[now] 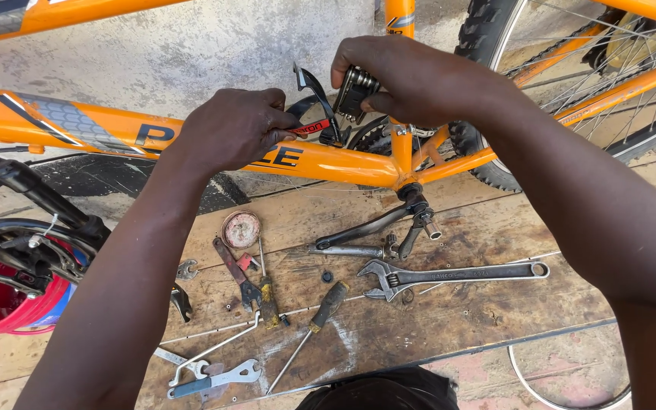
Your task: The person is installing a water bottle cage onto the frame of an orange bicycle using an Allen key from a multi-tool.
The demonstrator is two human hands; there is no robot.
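An orange bicycle frame (100, 125) lies across the view above a wooden board. My left hand (233, 125) pinches a small black part with a red stripe at the frame's down tube, beside a black curved derailleur cage (314, 91). My right hand (411, 80) is closed around a black folding multi-tool (354, 91) just above the frame, close to the seat tube (401, 144). The two hands sit a few centimetres apart. The black crank arm (366, 228) hangs below the bottom bracket.
Loose on the wooden board (465, 319) are an adjustable wrench (449, 275), a screwdriver (309, 330), pliers (238, 273), a round tin (241, 229) and flat spanners (214, 376). The rear wheel (571, 83) is at upper right, a red tub (1, 304) at left.
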